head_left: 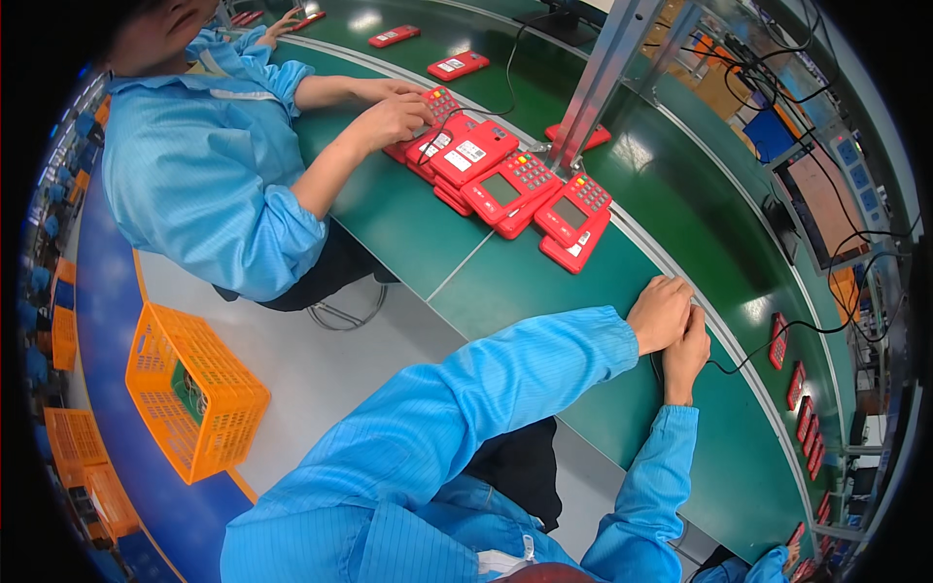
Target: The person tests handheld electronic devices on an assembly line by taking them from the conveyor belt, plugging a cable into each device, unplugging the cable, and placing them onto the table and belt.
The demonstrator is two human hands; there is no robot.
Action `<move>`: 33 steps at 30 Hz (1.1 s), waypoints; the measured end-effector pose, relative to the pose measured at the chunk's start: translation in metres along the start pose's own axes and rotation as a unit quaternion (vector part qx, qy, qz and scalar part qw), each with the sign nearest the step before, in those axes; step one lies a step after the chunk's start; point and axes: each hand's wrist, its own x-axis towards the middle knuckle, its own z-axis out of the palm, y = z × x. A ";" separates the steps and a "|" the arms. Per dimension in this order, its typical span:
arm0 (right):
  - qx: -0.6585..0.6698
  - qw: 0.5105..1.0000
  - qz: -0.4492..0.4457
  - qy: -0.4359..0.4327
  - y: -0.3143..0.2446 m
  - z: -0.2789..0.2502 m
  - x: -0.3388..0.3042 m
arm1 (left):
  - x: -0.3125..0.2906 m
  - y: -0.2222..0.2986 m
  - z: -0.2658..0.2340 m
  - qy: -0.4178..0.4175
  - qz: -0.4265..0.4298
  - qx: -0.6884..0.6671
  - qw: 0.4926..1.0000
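Note:
Over the green worktable (544,291), my left hand (661,313) and my right hand (686,356) meet close to the metal rail. Both have their fingers closed. A thin black cable (753,360) runs out from my right hand toward the equipment on the right, and my right fingers appear to hold it. What my left fingers pinch is hidden behind the knuckles. Nearest to my left hand lies a red card payment terminal (573,211) with a keypad and small screen, overlapping another red one. Left of it, several more red terminals (505,187) are piled, some face down with white labels.
A co-worker in blue (214,185) sits at the left, hands (398,119) on a red terminal. Beyond the rail, a green conveyor (680,189) carries spaced red terminals (778,340). A metal post (598,83) rises by the pile. An orange crate (199,394) stands left, behind the co-worker.

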 end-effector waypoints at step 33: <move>-0.030 0.999 -0.011 -0.005 -0.001 0.001 -0.003 | -0.007 -0.007 0.002 -0.003 0.020 -0.023 1.000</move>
